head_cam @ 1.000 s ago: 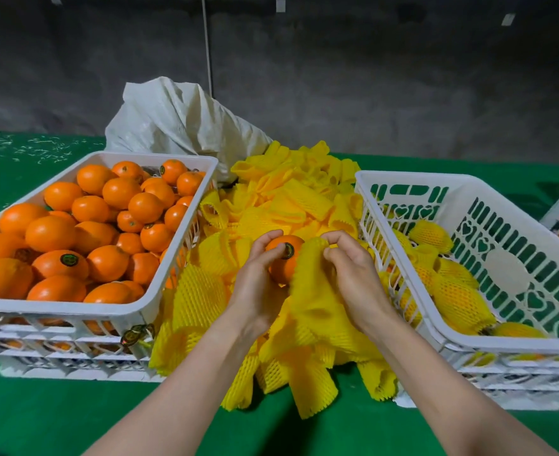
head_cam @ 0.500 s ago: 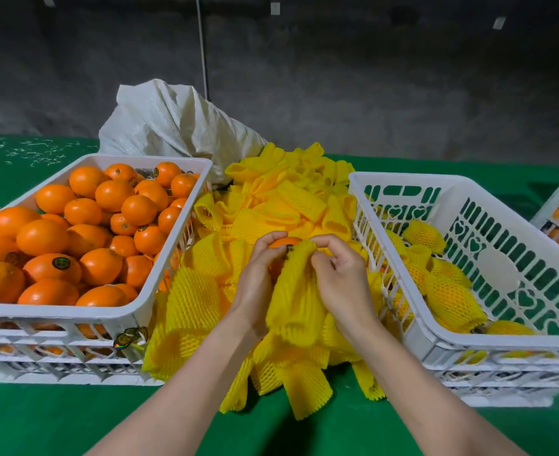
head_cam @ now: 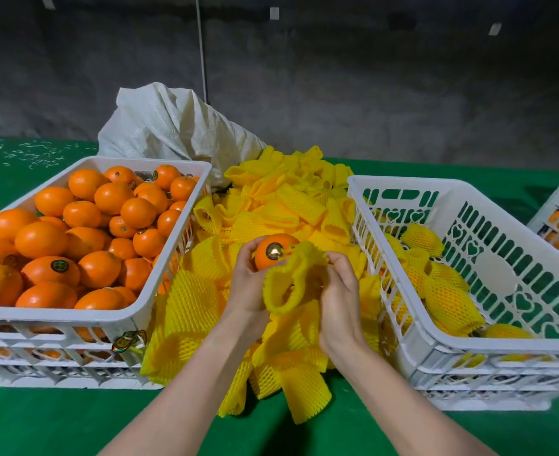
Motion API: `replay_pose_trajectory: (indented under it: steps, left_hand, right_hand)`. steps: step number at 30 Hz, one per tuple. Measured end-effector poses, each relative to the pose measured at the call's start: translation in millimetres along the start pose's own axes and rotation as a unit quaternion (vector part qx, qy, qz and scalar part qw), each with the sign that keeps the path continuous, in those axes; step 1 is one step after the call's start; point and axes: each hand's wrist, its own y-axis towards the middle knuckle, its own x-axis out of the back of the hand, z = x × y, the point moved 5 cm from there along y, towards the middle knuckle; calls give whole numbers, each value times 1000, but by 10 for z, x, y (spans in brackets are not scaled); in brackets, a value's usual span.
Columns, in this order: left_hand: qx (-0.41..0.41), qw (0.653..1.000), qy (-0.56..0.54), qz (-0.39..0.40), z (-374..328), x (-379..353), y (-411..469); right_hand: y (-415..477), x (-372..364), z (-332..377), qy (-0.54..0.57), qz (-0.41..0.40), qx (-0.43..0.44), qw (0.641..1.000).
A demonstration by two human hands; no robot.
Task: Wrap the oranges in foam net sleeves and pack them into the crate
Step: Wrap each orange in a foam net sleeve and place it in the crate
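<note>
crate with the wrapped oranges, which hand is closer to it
Right. The right hand, gripping a foam net sleeve, is just beside the crate; the left hand, holding the orange, is farther left.

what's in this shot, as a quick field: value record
left hand: grips a bare orange, sticker toward the camera
right hand: holds a foam net sleeve, mouth open, beside the orange
left crate: heaped with unwrapped oranges
right crate: several wrapped oranges inside
sleeve pile: between the crates on the green table
progress: orange not yet in the sleeve
</note>
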Motion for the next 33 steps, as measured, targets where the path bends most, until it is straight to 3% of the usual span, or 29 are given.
replay_pose_trajectory:
  steps: [3, 6, 10, 15, 20, 24, 26, 30, 33]
  left_hand:
    - [5, 993, -109, 53, -3, -23, 5]
    - [35, 976, -187, 102, -5, -102, -36]
    - [76, 972, -204, 88, 41, -107, 16]
    - [50, 993, -101, 20, 28, -61, 79]
    - [40, 998, 23, 50, 5, -80, 35]
    - [70, 988, 30, 134, 25, -102, -4]
    - [80, 985, -16, 154, 11, -104, -20]
    - [90, 985, -17, 143, 0, -115, -41]
    - [65, 995, 14, 71, -24, -73, -6]
  right_hand:
    - [-15, -102, -59, 66, 60, -88, 992]
    - [-54, -183, -35, -26, 91, -2, 995]
    - [-36, -153, 42, -98, 89, 72, 989]
    - [132, -44, 211, 11, 45, 13, 999]
    - [346, -20, 371, 68, 12, -1, 998]
    - [300, -99, 315, 30, 55, 30, 998]
    - [250, -91, 216, 14, 66, 37, 997]
    - [216, -82, 53, -8, 69, 18, 997]
    - [205, -129, -38, 25, 90, -81, 992]
